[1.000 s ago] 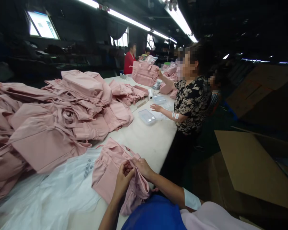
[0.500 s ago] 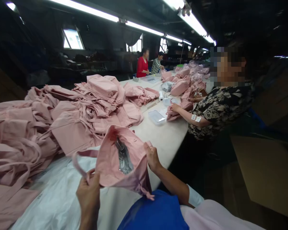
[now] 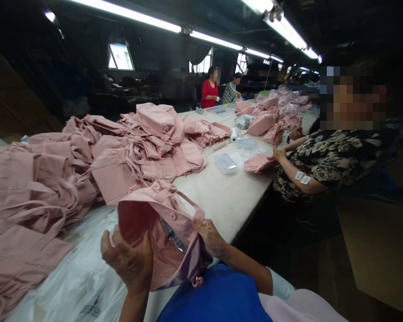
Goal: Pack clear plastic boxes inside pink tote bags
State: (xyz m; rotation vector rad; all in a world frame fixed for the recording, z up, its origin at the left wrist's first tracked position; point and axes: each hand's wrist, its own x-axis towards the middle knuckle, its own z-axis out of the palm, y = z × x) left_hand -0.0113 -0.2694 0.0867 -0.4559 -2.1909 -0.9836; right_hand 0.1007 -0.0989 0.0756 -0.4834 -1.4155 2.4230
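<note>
Sprawling across the left half of the frame, a heap of pink garments (image 3: 87,165) covers the long white table (image 3: 228,201), with a sheet of clear plastic bags (image 3: 77,286) spread beneath it at the lower left. At lower centre, the left hand (image 3: 129,261) is clamped on the near edge of a pink garment (image 3: 154,223), fingers wrapped over the cloth and thumb on the near side. That garment is lifted off the table and held open towards the camera, so its inside shows, with a small clear packet (image 3: 173,235) lying within it. Just right of it, the right hand (image 3: 210,237) pinches the garment's opposite edge, fingers closed on the fabric. Farther up the table, right of centre, a clear plastic tray (image 3: 225,163) sits beside a folded pink piece (image 3: 258,163). At the right edge, a co-worker in a patterned top (image 3: 336,161) rests a hand (image 3: 279,154) touching that folded piece.
</note>
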